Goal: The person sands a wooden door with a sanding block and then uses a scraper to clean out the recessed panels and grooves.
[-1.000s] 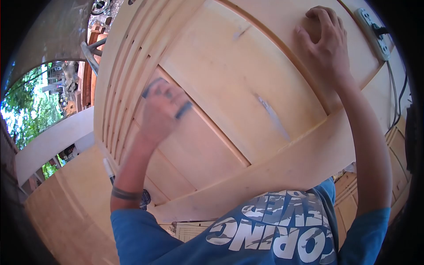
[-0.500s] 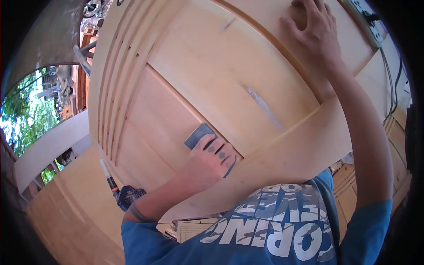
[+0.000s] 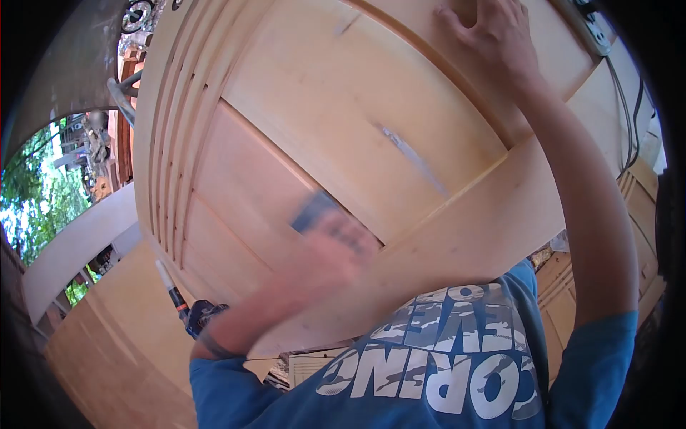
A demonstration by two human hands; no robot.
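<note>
Blurred since before, left hand [image 3: 325, 254] grips sandpaper [image 3: 313, 211]; right hand [image 3: 493, 36] flat on door [image 3: 343, 107], fingertips cropped

The door panel [image 3: 343, 114] is pale bare wood, matt and smooth, with faint grain and a greyish filler streak across one inset board. Its edge moulding is the same unvarnished wood, cut in smooth parallel grooves. The sanding sheet [image 3: 312, 209] under the blurred left hand [image 3: 336, 250] looks dark grey, dull and gritty. The power strip [image 3: 593, 28] is white glossy plastic with black rubbery cables. The T-shirt [image 3: 443, 372] is blue matt cloth with white print.
</note>
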